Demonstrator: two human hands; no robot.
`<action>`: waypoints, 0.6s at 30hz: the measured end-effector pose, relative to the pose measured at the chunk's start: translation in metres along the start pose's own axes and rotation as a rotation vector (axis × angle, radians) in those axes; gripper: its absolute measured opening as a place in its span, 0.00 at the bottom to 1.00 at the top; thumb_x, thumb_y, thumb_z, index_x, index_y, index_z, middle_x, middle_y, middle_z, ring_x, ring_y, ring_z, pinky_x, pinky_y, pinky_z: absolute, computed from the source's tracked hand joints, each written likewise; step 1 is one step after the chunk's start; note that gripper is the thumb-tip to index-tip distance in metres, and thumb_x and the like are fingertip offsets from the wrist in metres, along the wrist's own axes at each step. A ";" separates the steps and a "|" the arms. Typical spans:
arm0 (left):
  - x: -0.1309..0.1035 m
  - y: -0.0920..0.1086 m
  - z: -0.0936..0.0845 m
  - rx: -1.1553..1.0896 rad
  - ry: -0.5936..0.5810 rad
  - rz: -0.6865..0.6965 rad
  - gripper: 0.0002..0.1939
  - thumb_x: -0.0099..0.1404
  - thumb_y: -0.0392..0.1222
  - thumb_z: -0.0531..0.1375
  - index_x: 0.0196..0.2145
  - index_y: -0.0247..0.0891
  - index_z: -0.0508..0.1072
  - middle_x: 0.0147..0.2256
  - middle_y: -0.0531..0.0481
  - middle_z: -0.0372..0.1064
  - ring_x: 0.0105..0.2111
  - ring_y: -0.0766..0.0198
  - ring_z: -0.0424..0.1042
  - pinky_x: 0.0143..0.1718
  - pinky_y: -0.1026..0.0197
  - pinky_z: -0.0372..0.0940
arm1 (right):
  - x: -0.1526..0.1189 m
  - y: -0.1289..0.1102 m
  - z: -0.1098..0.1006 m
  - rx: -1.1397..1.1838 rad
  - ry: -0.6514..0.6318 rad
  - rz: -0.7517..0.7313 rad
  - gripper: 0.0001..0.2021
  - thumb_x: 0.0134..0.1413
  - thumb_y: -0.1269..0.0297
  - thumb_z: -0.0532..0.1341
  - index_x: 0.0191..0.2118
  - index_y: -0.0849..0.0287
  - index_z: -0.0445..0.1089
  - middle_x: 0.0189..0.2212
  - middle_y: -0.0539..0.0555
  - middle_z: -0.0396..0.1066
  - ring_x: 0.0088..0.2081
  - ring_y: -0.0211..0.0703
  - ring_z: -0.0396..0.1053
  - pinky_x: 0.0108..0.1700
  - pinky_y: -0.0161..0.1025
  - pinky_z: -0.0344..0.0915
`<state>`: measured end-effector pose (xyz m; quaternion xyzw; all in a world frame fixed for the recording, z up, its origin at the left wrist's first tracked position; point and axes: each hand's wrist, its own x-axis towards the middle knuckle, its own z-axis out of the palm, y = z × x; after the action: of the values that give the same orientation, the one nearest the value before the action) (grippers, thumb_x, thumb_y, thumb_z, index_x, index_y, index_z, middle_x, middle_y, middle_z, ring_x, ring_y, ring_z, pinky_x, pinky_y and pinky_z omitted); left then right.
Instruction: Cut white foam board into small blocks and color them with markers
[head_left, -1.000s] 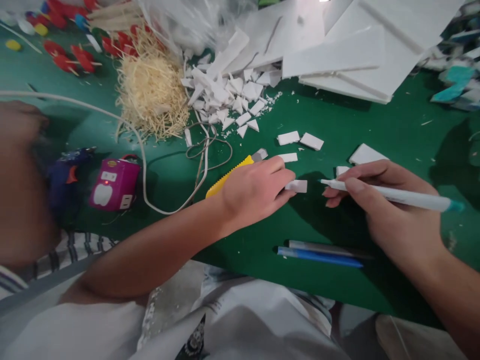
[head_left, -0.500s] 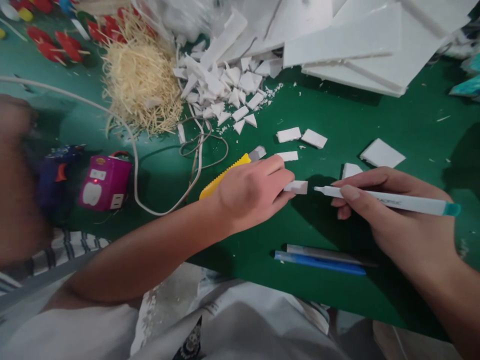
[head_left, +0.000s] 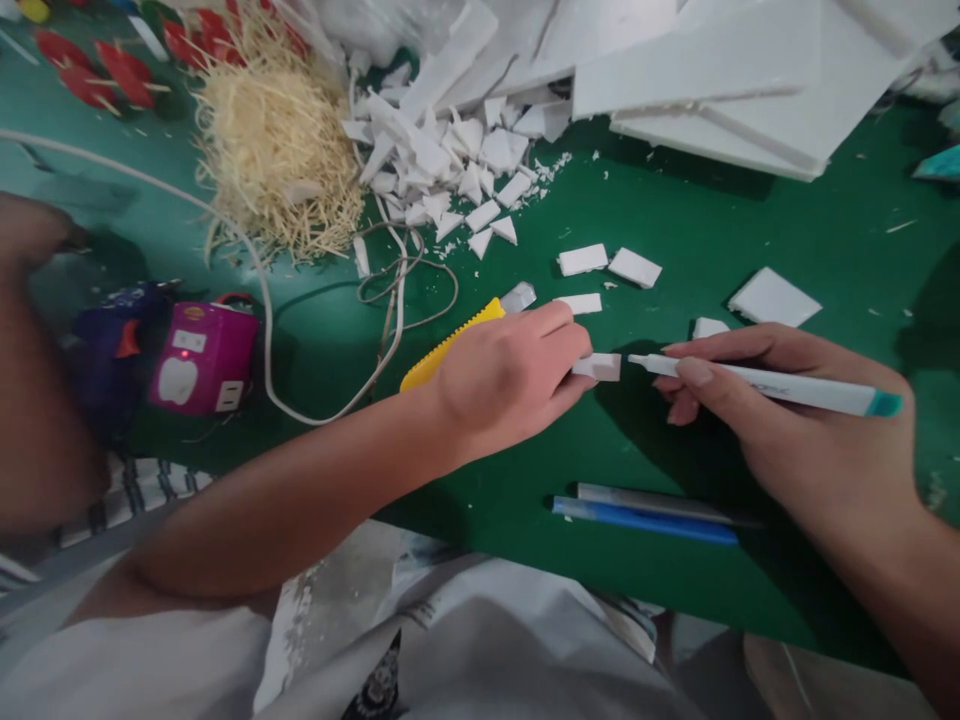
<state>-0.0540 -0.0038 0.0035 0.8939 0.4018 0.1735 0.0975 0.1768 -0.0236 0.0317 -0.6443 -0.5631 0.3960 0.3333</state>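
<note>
My left hand pinches a small white foam block, whose free end sticks out to the right. In my right hand is a white marker pen with a teal end; its tip points left, a short gap from the block. A yellow utility knife lies partly under my left hand. Small cut foam pieces rest just beyond the hands, and a larger foam piece sits behind my right hand. A blue pen and a grey pen lie side by side nearer to me.
Foam offcuts are heaped at the back, beside wood straw and stacked foam sheets. A white cable loops near a pink power adapter. Another person's arm is at the left edge; red pieces lie behind.
The foam block in my left hand is turned slightly, showing a broader face. The marker is tilted a little differently, its tip still close to the block. The whole view has shifted slightly.
</note>
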 end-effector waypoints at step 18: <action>0.002 0.001 -0.003 -0.008 -0.049 -0.021 0.08 0.77 0.42 0.61 0.39 0.37 0.76 0.36 0.50 0.74 0.35 0.62 0.75 0.31 0.61 0.64 | -0.001 0.003 -0.003 -0.002 -0.026 -0.034 0.09 0.58 0.50 0.73 0.33 0.46 0.81 0.21 0.47 0.77 0.23 0.43 0.74 0.27 0.41 0.71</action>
<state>-0.0538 -0.0027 0.0073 0.8931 0.4082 0.1522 0.1126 0.1812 -0.0254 0.0306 -0.6298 -0.5787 0.3979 0.3320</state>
